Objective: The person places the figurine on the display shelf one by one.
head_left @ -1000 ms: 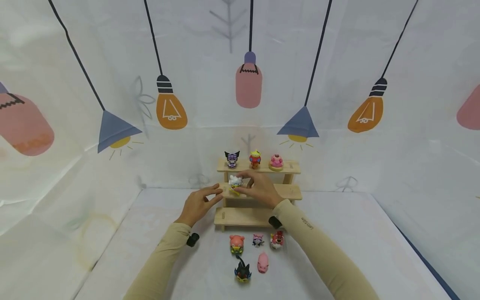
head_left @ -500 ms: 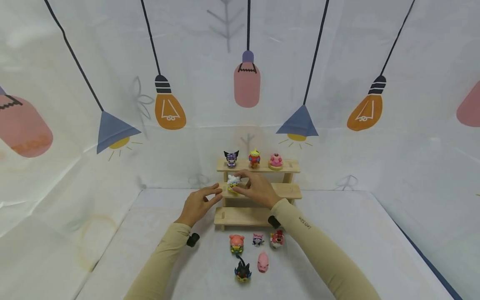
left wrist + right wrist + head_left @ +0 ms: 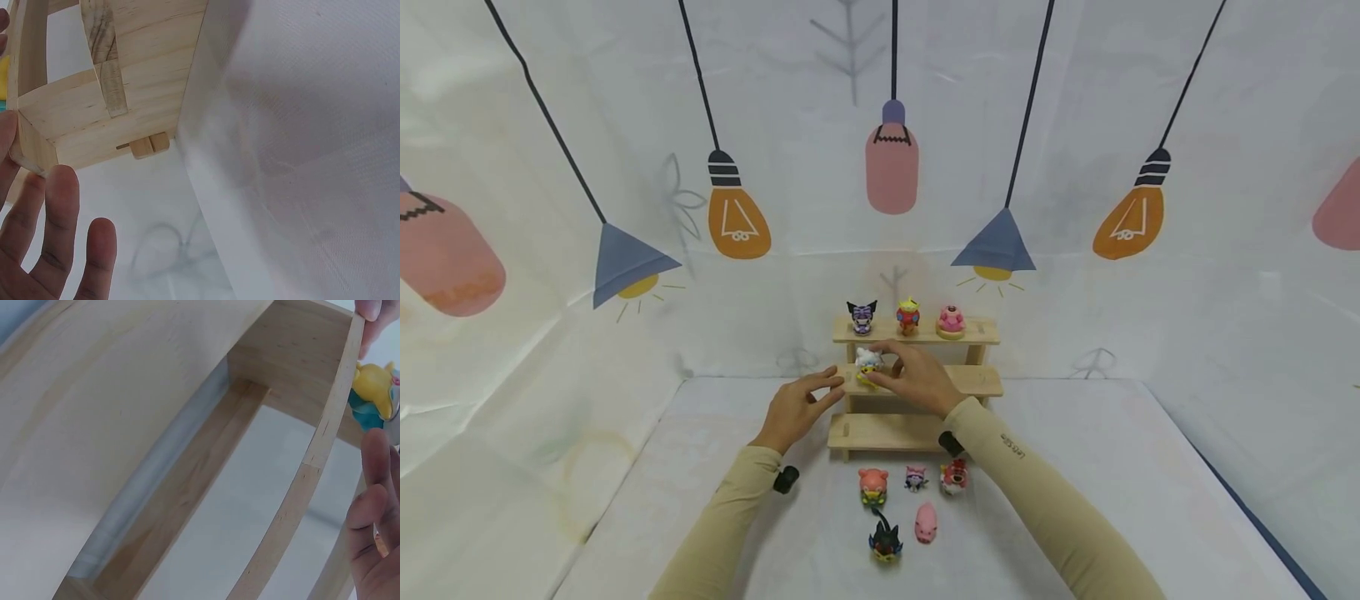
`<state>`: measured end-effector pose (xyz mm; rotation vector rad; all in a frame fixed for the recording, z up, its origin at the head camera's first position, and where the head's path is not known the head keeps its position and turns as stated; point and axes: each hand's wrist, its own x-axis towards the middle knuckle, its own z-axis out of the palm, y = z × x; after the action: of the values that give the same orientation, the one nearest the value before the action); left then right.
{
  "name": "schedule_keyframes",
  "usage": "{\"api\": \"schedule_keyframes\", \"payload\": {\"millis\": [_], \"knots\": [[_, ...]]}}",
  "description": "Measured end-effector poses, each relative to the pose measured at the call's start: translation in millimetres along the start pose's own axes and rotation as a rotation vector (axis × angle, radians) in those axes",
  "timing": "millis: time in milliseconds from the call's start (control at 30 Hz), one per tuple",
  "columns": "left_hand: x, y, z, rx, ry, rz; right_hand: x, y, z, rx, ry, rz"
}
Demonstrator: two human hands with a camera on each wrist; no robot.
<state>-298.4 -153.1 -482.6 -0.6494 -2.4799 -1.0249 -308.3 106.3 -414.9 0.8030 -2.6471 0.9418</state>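
My right hand pinches a small figurine with a white top and yellow lower part between thumb and fingers, at the left part of the middle tier of a wooden three-step display shelf. In the right wrist view the figurine's yellow and teal parts show just past the shelf edge. My left hand is at the left end of that tier, its fingertips right at the wood. Seen from the left wrist, the fingers are extended and hold nothing.
On the top tier stand a black-and-purple figurine, a red-and-yellow one and a pink one. In front of the shelf are several more: coral, small pink-and-grey, red-and-white, black and a pink pig.
The figurine in my right hand has shifted very slightly against the middle tier. My left hand stays at the shelf's end. The whole view has drifted a little.
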Motion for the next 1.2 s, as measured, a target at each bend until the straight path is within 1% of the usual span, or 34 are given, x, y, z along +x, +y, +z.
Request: {"api": "schedule_keyframes", "payload": {"millis": [333, 533, 633, 833, 967, 1067, 1200], "knots": [[1.2, 0.0, -1.4, 0.01, -0.009, 0.003, -2, -6, -8, -0.029, 0.008, -0.051], [1.5, -0.5, -0.3, 0.011, -0.005, -0.004, -4, -14, -19, 0.01, 0.038, -0.095], [0.8, 0.0, 0.1, 0.009, -0.007, -0.008, -9, -16, -24, 0.01, 0.04, -0.106], [-1.5, 2.2, -0.4, -0.004, -0.017, -0.021, -28, -13, -33, 0.004, 0.002, -0.125], [-1.8, 3.0, -1.7, 0.0, -0.018, -0.013, -45, -14, -44, 0.014, -0.022, -0.1], [-1.4, 3.6, -1.9, 0.004, -0.02, -0.013, -57, -14, -50, 0.009, 0.002, -0.087], [-1.0, 5.2, -2.1, 0.003, -0.019, -0.022, -71, -10, -55, -0.006, 0.043, -0.116]]}}
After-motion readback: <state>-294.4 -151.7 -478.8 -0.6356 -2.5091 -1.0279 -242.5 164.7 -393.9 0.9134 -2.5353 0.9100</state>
